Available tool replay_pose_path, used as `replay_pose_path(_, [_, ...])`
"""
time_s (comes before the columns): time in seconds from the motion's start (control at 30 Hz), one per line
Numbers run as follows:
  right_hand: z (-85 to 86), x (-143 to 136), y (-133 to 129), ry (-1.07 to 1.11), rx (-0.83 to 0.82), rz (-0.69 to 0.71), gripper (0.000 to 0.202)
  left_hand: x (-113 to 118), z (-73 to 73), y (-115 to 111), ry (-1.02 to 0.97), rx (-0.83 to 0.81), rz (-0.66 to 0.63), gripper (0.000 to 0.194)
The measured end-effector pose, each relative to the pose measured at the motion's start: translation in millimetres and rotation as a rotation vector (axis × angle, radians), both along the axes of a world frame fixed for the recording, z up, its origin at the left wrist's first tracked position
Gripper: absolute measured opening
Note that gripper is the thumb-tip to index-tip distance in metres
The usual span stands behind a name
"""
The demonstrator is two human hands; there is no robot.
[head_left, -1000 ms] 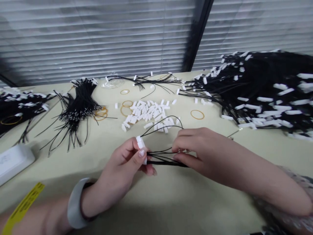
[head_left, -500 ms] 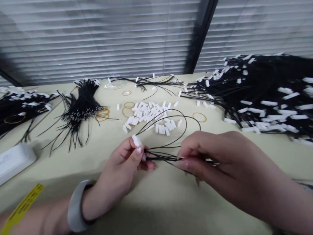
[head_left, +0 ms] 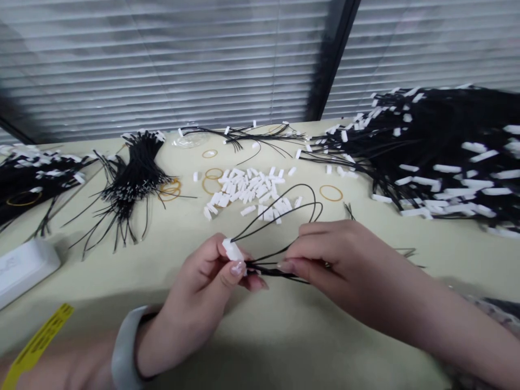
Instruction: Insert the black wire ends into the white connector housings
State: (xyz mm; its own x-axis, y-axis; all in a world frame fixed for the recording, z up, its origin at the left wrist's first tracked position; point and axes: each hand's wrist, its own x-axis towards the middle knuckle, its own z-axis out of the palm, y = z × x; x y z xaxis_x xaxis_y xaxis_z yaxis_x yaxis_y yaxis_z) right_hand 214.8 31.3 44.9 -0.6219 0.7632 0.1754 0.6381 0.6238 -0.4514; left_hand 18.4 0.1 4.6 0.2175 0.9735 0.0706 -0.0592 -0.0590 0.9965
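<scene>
While left hand (head_left: 199,295) holds connectors (head_left: 232,249) | right hand (head_left: 339,257) pinches wires (head_left: 266,270)

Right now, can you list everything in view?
Held wires: several, black, front
Held pieces: count unclear, white, front
Loose pieces: dozens, white, centre
Wire piles: three, black, both sides
Stray wires: several, black, back
Rubber bands: several, yellow, scattered
Clear item: one, transparent, back
Box: one, white, left
Table: one, pale, beneath
Blinds: many slats, grey, behind
Post: one, dark, behind
Wristband: one, grey, lower left
Label: one, yellow, lower left
Left grip: one, holding pieces
Right grip: one, holding wires
</scene>
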Motion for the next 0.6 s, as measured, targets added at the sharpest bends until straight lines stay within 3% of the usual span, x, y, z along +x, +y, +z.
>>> replay_pose_path(0.2, [1.5, 5.5, 3.6, -0.326, 0.402, 0.019, 0.016, 1.3, -2.7, 4.8, -0.129, -0.18, 0.015, 0.017])
replay_pose_path(0.27, [6.8, 13.5, 6.9, -0.392, 0.535, -0.077, 0.014, 2.5, -3.8, 7.6, -0.211, -0.257, 0.044, 0.018])
replay_pose_path(0.33, [13.8, 22.4, 10.1, -0.359, 0.692, -0.275, 0.014, 3.4, -4.2, 9.6, -0.268, -0.307, 0.074, 0.017])
replay_pose_path(0.43, [24.8, 29.6, 11.7, -0.009, 0.743, -0.48, 0.014, 3.6, -4.2, 11.1, -0.299, -0.337, 0.082, 0.016])
replay_pose_path(0.6, [34.1, 18.7, 5.5, 0.934, 0.263, -0.503, 0.019, 3.8, -5.3, 11.6, -0.276, -0.348, 0.059, 0.015])
